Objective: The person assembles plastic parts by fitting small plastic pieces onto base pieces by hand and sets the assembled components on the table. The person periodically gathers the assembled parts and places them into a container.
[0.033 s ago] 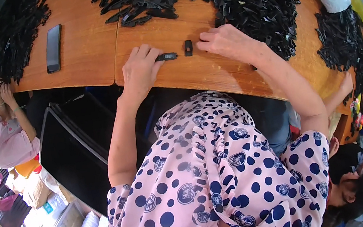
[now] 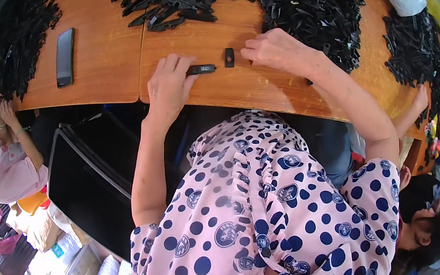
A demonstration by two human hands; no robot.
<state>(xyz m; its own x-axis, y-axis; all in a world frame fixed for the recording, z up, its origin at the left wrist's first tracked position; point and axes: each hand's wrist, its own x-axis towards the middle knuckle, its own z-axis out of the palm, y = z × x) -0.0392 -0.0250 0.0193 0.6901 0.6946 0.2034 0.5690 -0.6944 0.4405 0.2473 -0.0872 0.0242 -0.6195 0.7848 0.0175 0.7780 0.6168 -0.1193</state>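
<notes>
Between the thumb and fingers of my left hand (image 2: 167, 85) is a short black plastic piece (image 2: 202, 69), its end pointing to the right. A small black plastic part (image 2: 229, 58) with a hole in it lies loose on the wooden table (image 2: 177, 46), between my two hands. Just right of that part, my right hand (image 2: 278, 49) rests low over the tabletop with its fingers curled together. Whatever those fingertips pinch, if anything, is hidden.
A large heap of small black parts (image 2: 305, 3) rises beyond my right hand. Longer black strips (image 2: 167, 2) are piled at the far middle. A phone (image 2: 66, 57) lies to the left. Another heap (image 2: 415, 46) is at the right; a person (image 2: 8, 165) sits at the left.
My right hand has shifted very slightly to the right. Otherwise the hands and parts look the same.
</notes>
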